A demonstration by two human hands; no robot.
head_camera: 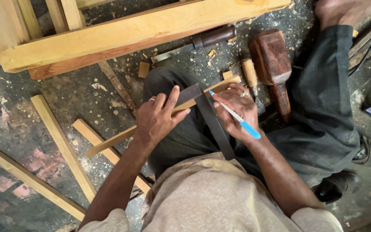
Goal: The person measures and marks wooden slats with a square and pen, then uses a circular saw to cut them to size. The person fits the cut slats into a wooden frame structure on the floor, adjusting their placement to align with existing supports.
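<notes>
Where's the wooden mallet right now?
The wooden mallet lies on the floor at upper right, beyond the right hand, beside a small wooden-handled chisel.

Single view: a head-worn camera looking steeply down, almost vertically, over the wearer's own chest and lap. The pale patterned shirt fills the lower edge of the frame, and both forearms enter from below. The view is close, with the left hand (157, 118) and right hand (237, 109) near frame centre. The wearer's forward direction points to the top of the frame, where the dusty grey concrete floor (65, 92) and pale wooden frame (121, 34) lie.
</notes>
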